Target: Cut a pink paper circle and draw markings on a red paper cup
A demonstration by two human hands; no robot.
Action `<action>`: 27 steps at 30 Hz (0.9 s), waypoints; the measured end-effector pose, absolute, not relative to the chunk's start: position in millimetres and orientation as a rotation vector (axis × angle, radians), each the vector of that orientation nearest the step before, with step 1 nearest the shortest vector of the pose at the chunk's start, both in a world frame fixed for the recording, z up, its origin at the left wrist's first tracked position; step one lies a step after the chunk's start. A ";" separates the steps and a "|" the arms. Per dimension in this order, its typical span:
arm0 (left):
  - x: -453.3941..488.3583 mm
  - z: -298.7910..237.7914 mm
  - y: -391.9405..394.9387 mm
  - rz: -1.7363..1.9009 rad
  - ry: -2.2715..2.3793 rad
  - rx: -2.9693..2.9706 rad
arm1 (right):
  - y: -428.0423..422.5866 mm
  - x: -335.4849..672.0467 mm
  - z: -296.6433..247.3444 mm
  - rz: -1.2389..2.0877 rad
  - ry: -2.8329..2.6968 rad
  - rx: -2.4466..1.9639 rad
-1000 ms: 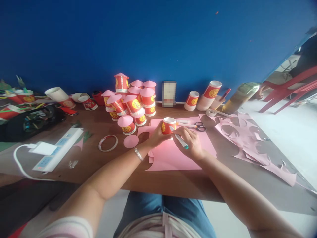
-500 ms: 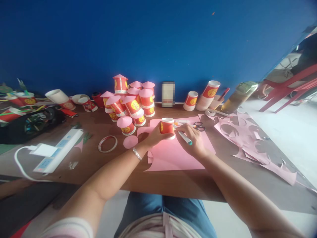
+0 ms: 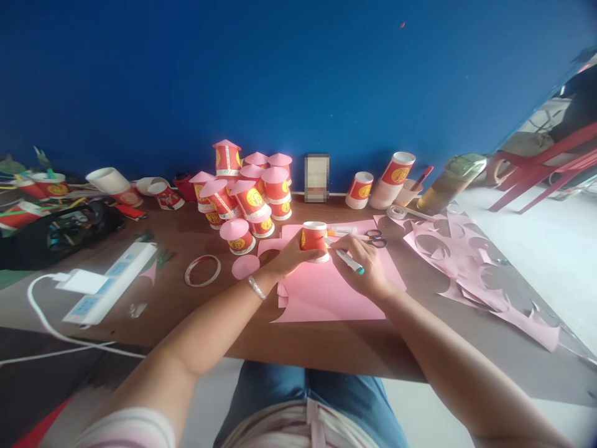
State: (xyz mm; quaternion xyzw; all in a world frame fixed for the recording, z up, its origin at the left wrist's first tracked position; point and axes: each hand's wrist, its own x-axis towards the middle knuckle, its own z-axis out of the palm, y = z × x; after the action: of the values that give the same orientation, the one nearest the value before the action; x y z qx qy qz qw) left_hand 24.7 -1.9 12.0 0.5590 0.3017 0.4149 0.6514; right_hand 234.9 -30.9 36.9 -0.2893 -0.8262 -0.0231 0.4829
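Note:
My left hand (image 3: pixel 291 256) is wrapped round a red paper cup (image 3: pixel 314 239) with white at its top and bottom, held above pink paper (image 3: pixel 333 298). In my right hand (image 3: pixel 361 261) is a white marker (image 3: pixel 347 260) with a teal end. Its other end is at the cup's right side; the exact contact is too small to see. Behind my right hand lie an orange-and-white pen-like item (image 3: pixel 342 230) and scissors (image 3: pixel 375 238). Left of my left hand are a pink paper disc (image 3: pixel 245 267) and a stack of red cups with pink cone tops (image 3: pixel 254 196).
A tape roll (image 3: pixel 202 271) and a white power strip (image 3: pixel 112 283) lie to the left. Pink paper scraps (image 3: pixel 466 261) spread on the right. Along the blue wall stand more cups (image 3: pixel 359 190), a phone-like item (image 3: pixel 316 178) and a leaning bottle (image 3: pixel 450 183).
The marker in my right hand has shifted slightly, its teal end a little to the right. At the lower left, another person's arm has left the view, and a white cable shows there.

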 end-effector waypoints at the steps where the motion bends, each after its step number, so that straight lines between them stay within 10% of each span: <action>1: 24.5 11.3 -1.4 0.945 0.682 1.270 | -30.8 234.8 36.1 -0.049 -2.020 -0.700; 27: 23.1 11.6 -2.3 0.954 0.668 1.221 | -46.7 216.1 26.5 0.043 -1.966 -0.541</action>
State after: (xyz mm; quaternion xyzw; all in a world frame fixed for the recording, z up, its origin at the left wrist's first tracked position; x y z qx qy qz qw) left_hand 23.1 -2.3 11.6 0.5406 0.2957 0.4226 0.6646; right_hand 216.1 -46.7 26.5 -0.2258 -0.8213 0.0181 0.5237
